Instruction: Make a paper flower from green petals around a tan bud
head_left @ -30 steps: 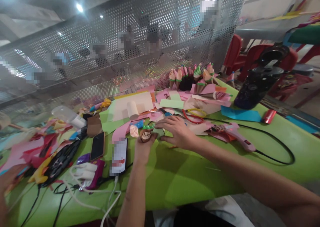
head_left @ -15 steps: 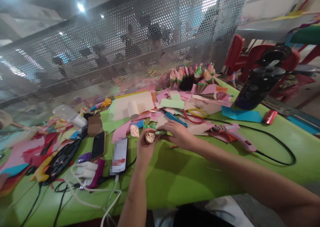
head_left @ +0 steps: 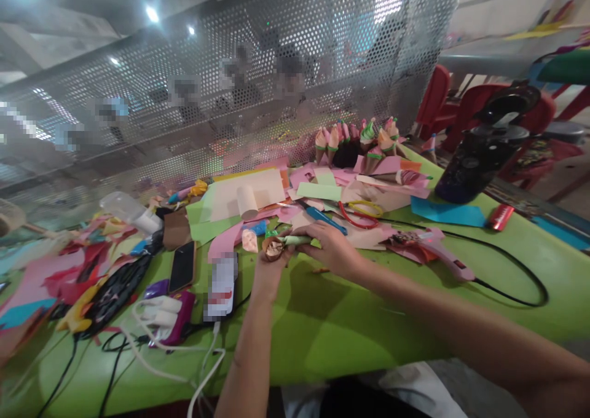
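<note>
My left hand [head_left: 271, 272] is closed round a small brown paper cone [head_left: 267, 246], its round opening facing me. Pale crumpled paper [head_left: 275, 250] fills the inside of the cone. In the fingers of my right hand [head_left: 332, 249] is a light green rolled paper piece [head_left: 297, 240], whose left end meets the cone's rim. Bright green paper [head_left: 271, 234] shows just behind the cone. A pale patterned scrap [head_left: 249, 241] lies left of the cone on the green table [head_left: 359, 332].
Scissors [head_left: 357, 214], a blue cutter [head_left: 325, 219] and a pink glue gun [head_left: 445, 255] with its cable lie beyond and right. Two phones [head_left: 183, 267] and white cables are left. Finished paper ice-cream cones [head_left: 367, 141] and a black bottle [head_left: 479, 160] stand at the back.
The cone has shifted slightly left and up, and its opening shows a deeper brown rim. More of the green paper roll is visible between my hands.
</note>
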Available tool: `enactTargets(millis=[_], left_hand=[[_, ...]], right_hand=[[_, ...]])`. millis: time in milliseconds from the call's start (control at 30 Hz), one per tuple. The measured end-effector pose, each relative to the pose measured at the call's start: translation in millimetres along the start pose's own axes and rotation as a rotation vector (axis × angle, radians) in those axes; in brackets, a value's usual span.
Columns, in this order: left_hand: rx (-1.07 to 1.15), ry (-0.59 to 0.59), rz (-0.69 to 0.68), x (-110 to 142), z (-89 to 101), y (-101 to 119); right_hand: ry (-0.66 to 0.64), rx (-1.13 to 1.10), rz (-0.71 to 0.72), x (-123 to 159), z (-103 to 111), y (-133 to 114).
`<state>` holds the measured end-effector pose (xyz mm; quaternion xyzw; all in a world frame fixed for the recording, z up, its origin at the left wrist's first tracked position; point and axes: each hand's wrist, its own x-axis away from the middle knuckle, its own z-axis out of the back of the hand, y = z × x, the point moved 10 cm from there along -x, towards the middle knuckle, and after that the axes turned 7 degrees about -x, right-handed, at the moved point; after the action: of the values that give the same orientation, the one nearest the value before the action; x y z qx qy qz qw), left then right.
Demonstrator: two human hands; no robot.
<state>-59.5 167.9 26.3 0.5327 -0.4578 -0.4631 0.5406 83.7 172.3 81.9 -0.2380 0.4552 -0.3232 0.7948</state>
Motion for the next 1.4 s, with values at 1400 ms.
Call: enactTargets(millis=[1400], left_hand=[[0.009,0.265,-0.054,-4.6,20.7,-0.6]], right_hand=[[0.071,0.382,0.289,15.3,1.5,-41.2]])
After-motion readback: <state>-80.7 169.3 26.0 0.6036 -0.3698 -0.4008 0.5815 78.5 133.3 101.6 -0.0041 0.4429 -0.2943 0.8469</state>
